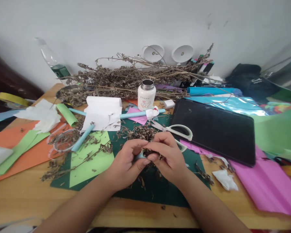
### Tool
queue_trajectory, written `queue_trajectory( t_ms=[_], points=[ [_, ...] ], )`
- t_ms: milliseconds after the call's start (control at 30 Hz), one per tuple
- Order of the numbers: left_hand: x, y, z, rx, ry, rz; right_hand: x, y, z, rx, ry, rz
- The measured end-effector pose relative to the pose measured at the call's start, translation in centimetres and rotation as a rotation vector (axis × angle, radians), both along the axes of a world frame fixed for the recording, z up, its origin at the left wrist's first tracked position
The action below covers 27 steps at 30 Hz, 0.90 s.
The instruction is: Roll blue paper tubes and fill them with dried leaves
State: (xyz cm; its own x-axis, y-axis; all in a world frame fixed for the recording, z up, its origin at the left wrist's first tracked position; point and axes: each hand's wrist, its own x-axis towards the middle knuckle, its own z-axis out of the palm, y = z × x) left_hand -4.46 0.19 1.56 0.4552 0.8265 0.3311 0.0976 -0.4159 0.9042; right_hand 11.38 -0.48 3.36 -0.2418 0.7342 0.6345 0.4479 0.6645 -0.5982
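Observation:
My left hand (126, 160) is closed around a short light blue paper tube (140, 156), of which only a small part shows between the fingers. My right hand (169, 158) meets it fingertip to fingertip, pinching dark dried leaves (149, 152) at the tube's end. Beneath and just beyond both hands, a heap of crumbled dried leaves (142, 132) lies on a dark green mat (169, 194). White-handled scissors (180, 131) rest right behind my right hand, partly hidden by it.
A white bottle without a lid (146, 97) stands behind the hands, before a long pile of dried stems (121, 76). To the right lies a black tablet (215, 129) over pink paper (266, 184). Blue paper tubes (83, 137), white paper (103, 113) and orange paper (36, 158) spread leftward.

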Motion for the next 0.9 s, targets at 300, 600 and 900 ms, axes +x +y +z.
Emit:
queue_trajectory(
  t_ms=[300,600,900],
  points=[
    [0.0,0.3,-0.3,0.105,0.032,0.068,0.5,0.2,0.6,-0.045,-0.04,0.099],
    [-0.4,0.6,-0.4,0.109,0.143,0.07,0.7,0.7,0.9,-0.052,0.004,0.111],
    [-0.1,0.3,0.0,0.098,0.101,0.009,1.5,0.5,1.5,-0.068,-0.189,0.265]
  ],
)
